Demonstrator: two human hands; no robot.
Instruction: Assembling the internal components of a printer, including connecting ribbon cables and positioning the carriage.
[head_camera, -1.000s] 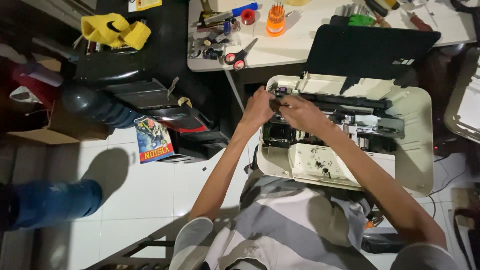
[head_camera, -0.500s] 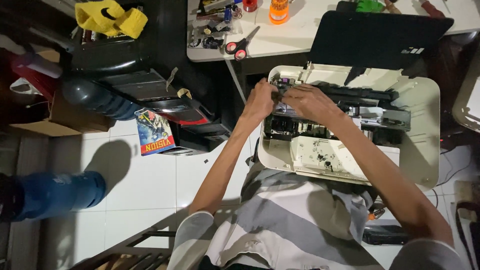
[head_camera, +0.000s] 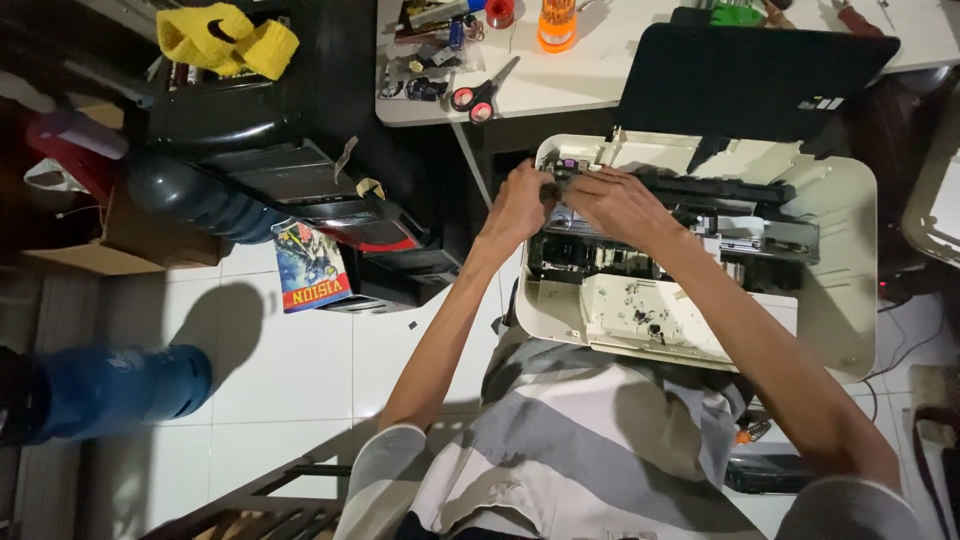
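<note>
Printer (head_camera: 830, 260) cover already off, guts exposed. My left hand (head_camera: 520, 205) and right hand (head_camera: 620, 205) both pinch the carriage mechanism (head_camera: 700, 190); nothing reassembled yet.

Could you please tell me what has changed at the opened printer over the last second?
Little: the left hand and right hand have stayed together at the back left corner of the opened printer, only shifting slightly. Nothing was visibly picked up or released. The scissors on the white table lie unmoved.

A white table (head_camera: 600, 75) at the far side holds red-handled scissors (head_camera: 480, 95), an orange container (head_camera: 556, 22) and small tools. On the white tiled floor (head_camera: 300, 360) to the left lie a blue bottle (head_camera: 110, 390) and a booklet (head_camera: 310, 265).
</note>
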